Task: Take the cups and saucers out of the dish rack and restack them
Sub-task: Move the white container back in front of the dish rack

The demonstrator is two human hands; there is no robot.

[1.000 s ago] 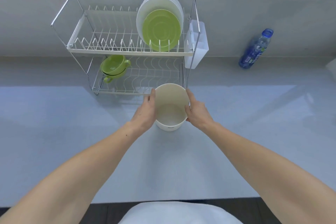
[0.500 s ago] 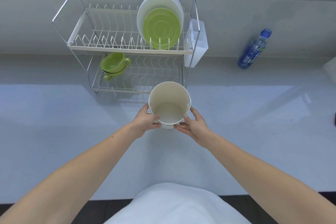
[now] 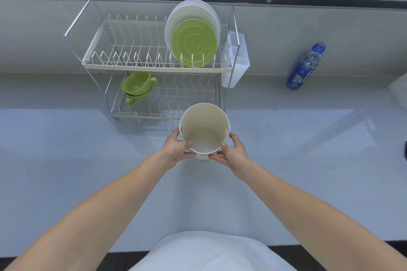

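Both hands, left hand [image 3: 176,149] and right hand [image 3: 234,153], clasp an empty cream plastic tub [image 3: 204,130] just in front of the two-tier wire dish rack [image 3: 154,68]. Nothing unloaded: two nested green cups [image 3: 137,86] bottom tier, green saucer [image 3: 193,43] against white plates [image 3: 193,10] top tier. Grey worktop [image 3: 66,160] holds no restack.

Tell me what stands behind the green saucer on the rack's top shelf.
Behind the green saucer stand white plates, upright in the dish rack. Only their upper rims show, layered together; the saucer covers the rest, so their number cannot be counted.
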